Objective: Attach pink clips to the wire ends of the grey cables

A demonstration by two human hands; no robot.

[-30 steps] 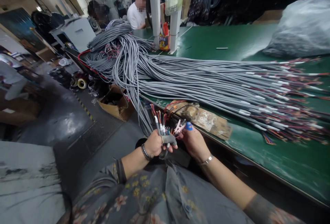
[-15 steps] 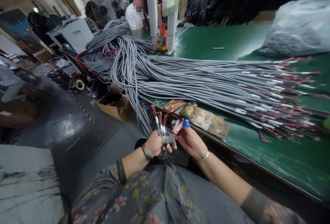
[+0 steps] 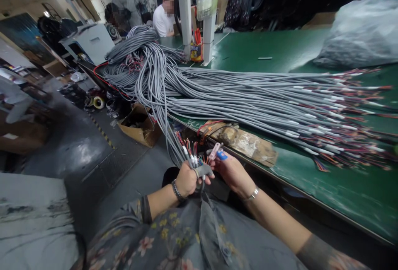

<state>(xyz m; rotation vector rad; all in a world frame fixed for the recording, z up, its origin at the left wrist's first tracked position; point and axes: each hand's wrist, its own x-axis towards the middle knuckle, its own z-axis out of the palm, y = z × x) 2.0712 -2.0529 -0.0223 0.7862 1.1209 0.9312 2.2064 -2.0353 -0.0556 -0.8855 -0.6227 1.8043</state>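
Observation:
My left hand (image 3: 185,180) is closed around several grey cables whose white-sleeved ends (image 3: 192,160) point up, with thin coloured wires (image 3: 186,142) fanning out of them. A grey wrap (image 3: 203,171) covers a digit of this hand, lying across the cables. Just to the right, my right hand (image 3: 233,174) pinches a small pink hand tool (image 3: 214,151), its exact kind unclear. A blue cover (image 3: 222,155) sits on a digit of that hand. The tool is close beside the wire ends; whether it touches them cannot be made out.
A long bundle of grey cables (image 3: 224,92) runs across the green table (image 3: 258,46), coloured wires at its right end. Worn cardboard (image 3: 253,143) lies along the near edge. An open carton (image 3: 139,131) stands on the floor. A person in white (image 3: 163,19) is behind the post (image 3: 184,13).
The pink tool has turned more upright, and my right hand has tilted with it. The cable ends in my left hand have shifted slightly left and down.

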